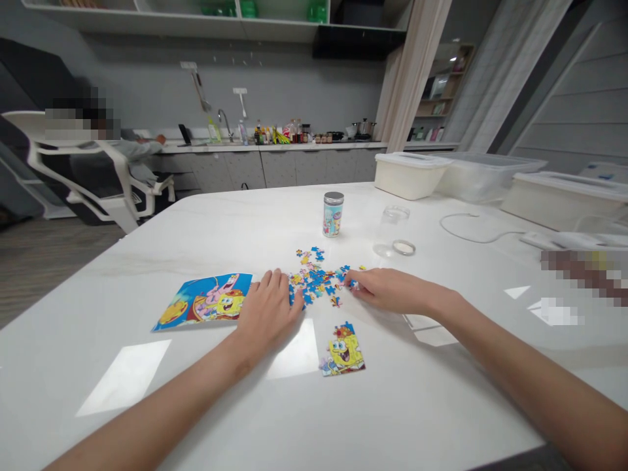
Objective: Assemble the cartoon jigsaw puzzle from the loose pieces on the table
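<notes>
A loose pile of small jigsaw puzzle pieces, mostly blue and yellow, lies mid-table. My left hand rests palm down at the pile's left edge, its fingers stretched out and partly over the reference picture of cartoon characters. At the pile's right side, the thumb and fingers of my right hand are pinched together on a blue piece; the fingertips hide most of it. Closer to me is a joined section of puzzle showing a yellow cartoon face, touched by neither hand.
Behind the pile stands a printed tin with a metal lid. A clear jar and a ring-shaped lid are to its right. White storage boxes and a cable occupy the far right. A person sits in a white chair.
</notes>
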`<state>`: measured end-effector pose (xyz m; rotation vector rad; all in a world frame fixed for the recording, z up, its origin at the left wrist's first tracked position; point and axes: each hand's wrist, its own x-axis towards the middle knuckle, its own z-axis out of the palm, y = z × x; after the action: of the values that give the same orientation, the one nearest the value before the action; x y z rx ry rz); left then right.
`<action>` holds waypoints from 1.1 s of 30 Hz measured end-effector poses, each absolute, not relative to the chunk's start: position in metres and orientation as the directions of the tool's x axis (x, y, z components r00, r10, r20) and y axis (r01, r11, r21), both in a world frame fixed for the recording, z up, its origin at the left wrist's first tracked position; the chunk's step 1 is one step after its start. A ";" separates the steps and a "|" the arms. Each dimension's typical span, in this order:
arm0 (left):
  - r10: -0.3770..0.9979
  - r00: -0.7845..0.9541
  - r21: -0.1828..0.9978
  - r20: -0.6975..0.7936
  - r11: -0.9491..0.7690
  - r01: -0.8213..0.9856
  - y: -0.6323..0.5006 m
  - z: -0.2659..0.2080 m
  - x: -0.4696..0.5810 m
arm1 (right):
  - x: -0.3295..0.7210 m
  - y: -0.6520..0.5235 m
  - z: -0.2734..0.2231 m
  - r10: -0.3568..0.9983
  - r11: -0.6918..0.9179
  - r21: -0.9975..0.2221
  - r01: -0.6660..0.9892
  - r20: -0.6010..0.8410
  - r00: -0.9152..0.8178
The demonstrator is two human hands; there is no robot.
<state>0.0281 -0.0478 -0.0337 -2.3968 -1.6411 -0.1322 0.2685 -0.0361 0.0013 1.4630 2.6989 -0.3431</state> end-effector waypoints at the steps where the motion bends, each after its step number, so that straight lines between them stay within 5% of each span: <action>1: 0.909 0.364 -0.141 0.203 -0.341 0.929 -0.047 -0.033 0.028 | 0.269 -0.036 0.001 0.829 0.520 -0.153 0.840 -0.148 -0.540; 9: 0.909 0.372 -0.229 0.188 -0.327 0.917 -0.056 -0.022 0.031 | 0.269 -0.037 0.001 0.842 0.518 -0.085 0.851 -0.123 -0.525; 15: 0.897 0.403 -0.171 0.180 -0.375 0.911 -0.035 -0.029 0.012 | 0.272 -0.037 0.000 0.835 0.517 -0.136 0.845 -0.136 -0.533; 24: 0.950 0.280 0.413 0.136 -0.312 0.856 -0.009 -0.020 -0.008 | 0.269 -0.039 0.004 0.836 0.503 -0.145 0.852 -0.169 -0.523; 28: 0.951 0.309 0.872 -0.005 -0.147 0.467 -0.012 -0.012 0.001 | 0.269 -0.038 0.002 0.843 0.508 -0.113 0.854 -0.140 -0.520; 33: 0.936 0.334 0.993 -0.112 0.096 0.066 -0.032 -0.009 0.021 | 0.268 -0.036 -0.004 0.838 0.534 -0.116 0.837 -0.061 -0.543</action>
<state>0.0206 -0.0324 -0.0086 -3.0774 -2.4321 -2.0092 0.2677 -0.0360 -0.0041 1.5033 2.7533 -0.2067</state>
